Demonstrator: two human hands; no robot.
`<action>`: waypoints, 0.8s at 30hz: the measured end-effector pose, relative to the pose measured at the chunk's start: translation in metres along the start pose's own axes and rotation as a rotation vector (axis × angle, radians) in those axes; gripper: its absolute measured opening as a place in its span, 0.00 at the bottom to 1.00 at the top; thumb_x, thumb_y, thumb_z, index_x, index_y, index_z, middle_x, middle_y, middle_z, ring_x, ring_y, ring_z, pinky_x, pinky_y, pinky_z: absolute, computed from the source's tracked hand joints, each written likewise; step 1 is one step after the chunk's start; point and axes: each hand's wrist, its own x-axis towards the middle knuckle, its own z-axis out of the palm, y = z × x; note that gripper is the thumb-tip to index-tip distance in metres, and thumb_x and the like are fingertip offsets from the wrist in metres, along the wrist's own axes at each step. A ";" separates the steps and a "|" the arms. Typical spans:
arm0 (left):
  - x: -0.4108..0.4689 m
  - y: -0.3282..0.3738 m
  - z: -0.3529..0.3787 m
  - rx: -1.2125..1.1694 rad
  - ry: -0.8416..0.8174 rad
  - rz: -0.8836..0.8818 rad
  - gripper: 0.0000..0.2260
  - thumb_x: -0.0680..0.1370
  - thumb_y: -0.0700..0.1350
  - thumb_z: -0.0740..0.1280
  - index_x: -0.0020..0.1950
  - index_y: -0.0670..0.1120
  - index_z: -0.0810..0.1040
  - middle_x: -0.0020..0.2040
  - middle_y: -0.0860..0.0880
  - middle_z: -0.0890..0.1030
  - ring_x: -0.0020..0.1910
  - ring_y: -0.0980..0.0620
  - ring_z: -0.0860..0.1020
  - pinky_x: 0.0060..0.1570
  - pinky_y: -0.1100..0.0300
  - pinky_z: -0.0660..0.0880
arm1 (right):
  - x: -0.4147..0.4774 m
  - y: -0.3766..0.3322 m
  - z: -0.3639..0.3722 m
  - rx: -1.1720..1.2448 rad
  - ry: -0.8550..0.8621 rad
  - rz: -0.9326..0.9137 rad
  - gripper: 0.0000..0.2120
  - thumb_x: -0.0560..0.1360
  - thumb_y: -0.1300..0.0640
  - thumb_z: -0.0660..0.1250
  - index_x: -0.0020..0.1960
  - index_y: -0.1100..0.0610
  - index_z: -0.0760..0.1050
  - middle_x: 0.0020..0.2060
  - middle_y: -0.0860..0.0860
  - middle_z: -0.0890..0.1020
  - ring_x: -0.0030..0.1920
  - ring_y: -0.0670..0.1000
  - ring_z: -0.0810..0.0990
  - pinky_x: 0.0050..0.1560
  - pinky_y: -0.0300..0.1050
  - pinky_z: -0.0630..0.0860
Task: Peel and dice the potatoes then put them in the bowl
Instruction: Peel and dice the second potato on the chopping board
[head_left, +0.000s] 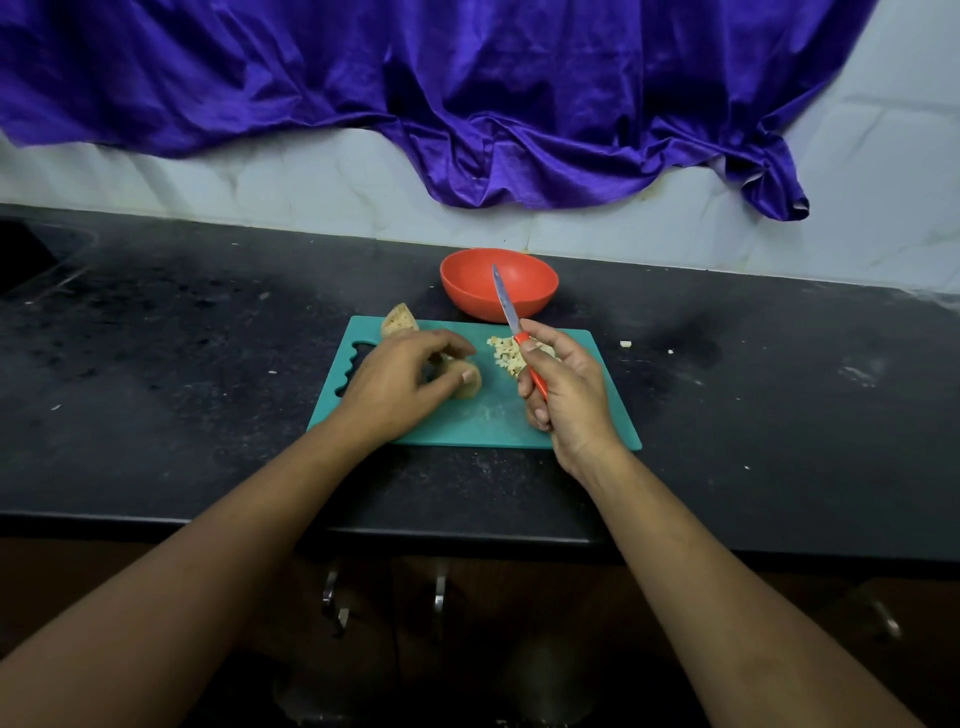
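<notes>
The black bench carries a teal cutting board. Red bowl: just beyond the board's far edge. The left hand, palm down over the board's left half, pinches a potato piece. The right hand grips the knife, blade raised. Diced potato: board centre.
</notes>
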 end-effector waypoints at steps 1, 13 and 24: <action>-0.001 0.001 -0.001 -0.033 -0.002 -0.024 0.13 0.78 0.51 0.73 0.62 0.54 0.82 0.56 0.59 0.83 0.55 0.60 0.79 0.56 0.54 0.79 | -0.001 -0.001 0.001 -0.016 0.003 0.003 0.12 0.83 0.57 0.66 0.66 0.52 0.79 0.29 0.55 0.75 0.21 0.46 0.62 0.21 0.38 0.59; 0.002 0.000 -0.001 -0.048 0.068 -0.306 0.12 0.75 0.54 0.76 0.57 0.53 0.84 0.42 0.60 0.80 0.43 0.61 0.79 0.46 0.60 0.76 | -0.001 -0.009 0.010 -0.453 0.046 0.113 0.11 0.79 0.64 0.61 0.56 0.51 0.76 0.37 0.54 0.80 0.23 0.46 0.67 0.23 0.38 0.61; 0.001 0.001 -0.004 -0.042 0.032 -0.323 0.17 0.75 0.53 0.76 0.63 0.54 0.83 0.49 0.57 0.84 0.50 0.56 0.81 0.56 0.52 0.79 | 0.011 -0.048 0.028 -1.237 -0.164 0.004 0.16 0.80 0.52 0.62 0.66 0.47 0.79 0.49 0.52 0.86 0.40 0.53 0.77 0.44 0.51 0.79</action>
